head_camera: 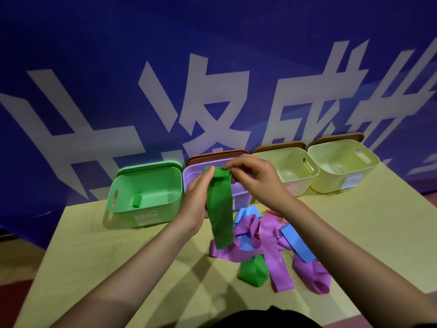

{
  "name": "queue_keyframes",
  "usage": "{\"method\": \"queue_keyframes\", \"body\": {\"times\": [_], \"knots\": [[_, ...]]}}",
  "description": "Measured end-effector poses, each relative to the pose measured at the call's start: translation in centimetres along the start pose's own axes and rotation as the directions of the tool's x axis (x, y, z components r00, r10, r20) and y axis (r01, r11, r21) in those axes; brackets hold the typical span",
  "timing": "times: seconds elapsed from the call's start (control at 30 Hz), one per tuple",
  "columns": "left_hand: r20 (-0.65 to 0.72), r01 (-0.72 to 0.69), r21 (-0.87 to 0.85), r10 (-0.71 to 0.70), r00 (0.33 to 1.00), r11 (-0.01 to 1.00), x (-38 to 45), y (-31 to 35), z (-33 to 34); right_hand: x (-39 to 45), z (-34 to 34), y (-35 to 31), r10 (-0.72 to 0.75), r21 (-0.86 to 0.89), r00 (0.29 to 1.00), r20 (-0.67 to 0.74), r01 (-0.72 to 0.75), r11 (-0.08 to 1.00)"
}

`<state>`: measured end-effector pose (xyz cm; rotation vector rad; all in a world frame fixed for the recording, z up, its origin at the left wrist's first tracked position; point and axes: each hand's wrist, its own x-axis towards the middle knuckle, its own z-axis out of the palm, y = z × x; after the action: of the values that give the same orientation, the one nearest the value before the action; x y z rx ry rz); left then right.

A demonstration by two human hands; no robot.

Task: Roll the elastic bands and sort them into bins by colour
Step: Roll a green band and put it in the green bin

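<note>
Both hands raised above the table [99,245]: left hand [197,197] and right hand [257,176] pinch the green band [218,209] at its folded top, fingers curled; its tail hangs onto the band pile [272,245], before the purple bin [189,178]

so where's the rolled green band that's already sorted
In the head view it lies on the floor of the green bin, the leftmost of the four bins, as a small rolled green band near the bin's left end.
</note>
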<state>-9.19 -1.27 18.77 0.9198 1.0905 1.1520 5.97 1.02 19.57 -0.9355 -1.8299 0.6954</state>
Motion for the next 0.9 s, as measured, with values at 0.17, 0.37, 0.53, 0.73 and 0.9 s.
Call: {"method": "queue_keyframes", "body": {"times": [0.17, 0.37, 0.53, 0.73, 0.9], "knots": [[-0.05, -0.06, 0.063, 0.063, 0.997, 0.996, 0.0, 0.0, 0.2, 0.1, 0.3, -0.6, 0.102, 0.166, 0.995, -0.005, -0.099, 0.981], [-0.103, -0.134, 0.147, 0.15, 0.983, 0.98, -0.2, 0.0, 0.5, 0.2, 1.0, -1.2, 0.261, 0.303, 0.965, 0.019, -0.254, 0.919], [-0.086, -0.19, 0.227, 0.214, 0.973, 0.955, -0.3, -0.3, 0.6, 0.3, 1.6, -0.7, 0.338, 0.278, 0.941, 0.018, -0.329, 0.902], [-0.049, -0.275, 0.286, 0.301, 0.952, 0.918, 0.0, 0.0, -0.2, 0.2, 1.3, -0.8, 0.344, 0.269, 0.936, 0.072, -0.35, 0.897], [-0.009, -0.419, 0.43, 0.468, 0.884, 0.8, 0.0, -0.1, -0.5, 0.2, 1.6, -1.1, 0.318, 0.278, 0.947, 0.057, -0.32, 0.906]]}}
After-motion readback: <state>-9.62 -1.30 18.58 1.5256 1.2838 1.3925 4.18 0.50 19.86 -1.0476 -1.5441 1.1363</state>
